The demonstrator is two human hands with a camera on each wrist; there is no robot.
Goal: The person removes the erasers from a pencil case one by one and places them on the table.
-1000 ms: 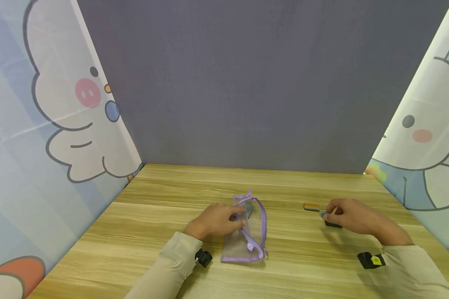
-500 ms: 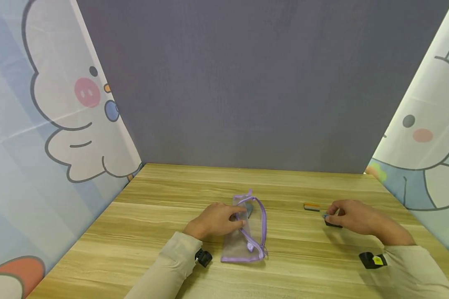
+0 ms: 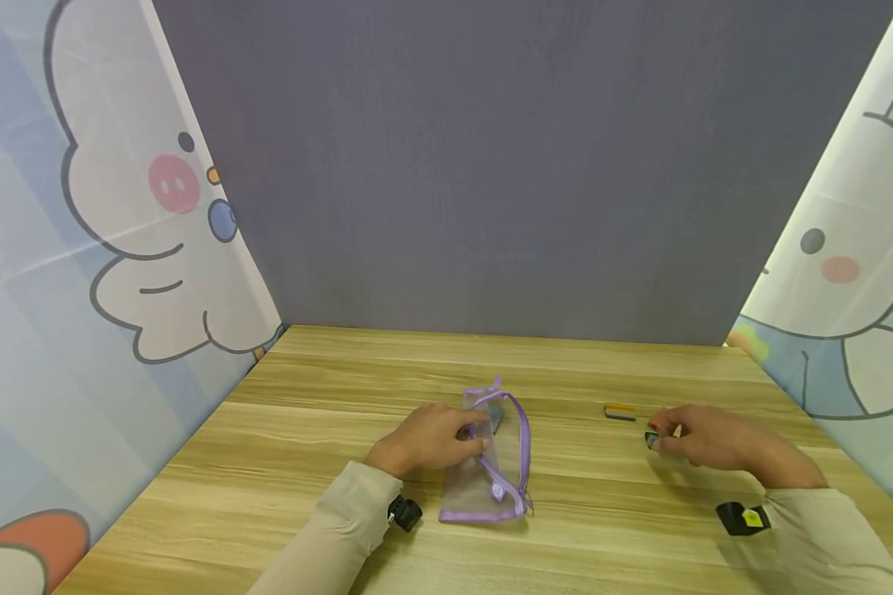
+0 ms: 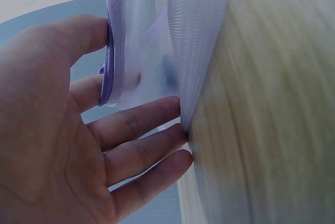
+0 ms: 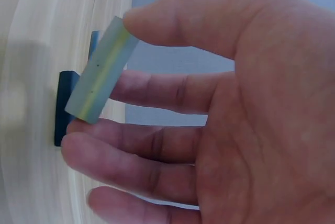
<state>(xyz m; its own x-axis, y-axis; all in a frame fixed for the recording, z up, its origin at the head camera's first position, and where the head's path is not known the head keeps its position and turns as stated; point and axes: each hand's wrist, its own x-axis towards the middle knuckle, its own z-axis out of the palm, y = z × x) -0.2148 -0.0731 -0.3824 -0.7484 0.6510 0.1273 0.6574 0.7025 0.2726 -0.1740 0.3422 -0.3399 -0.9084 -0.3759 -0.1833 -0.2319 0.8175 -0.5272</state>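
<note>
My left hand (image 3: 432,435) pinches the purple zip edge of a see-through mesh zip pouch (image 3: 484,493) between thumb and index finger. The pouch mouth gapes, as the left wrist view shows, and the other fingertips touch the mesh near the table. Something dark, blurred by the mesh, shows in the pouch. My right hand (image 3: 707,436) holds a small pale-green bar with a yellow stripe (image 5: 102,72) between thumb and fingers, tilted above the table. Behind it on the wood lies a dark block (image 5: 63,101), partly hidden by the bar and fingers.
A small orange-and-grey bar (image 3: 620,412) lies on the wooden table (image 3: 327,372), left of my right hand. A dark grey panel (image 3: 491,182) stands behind the table. Printed cartoon cloths (image 3: 30,330) hang on both sides.
My right hand has shifted slightly right and nearer, and the small bar in its fingers has moved lower with it. The left hand and the mesh pouch have stayed in place.
</note>
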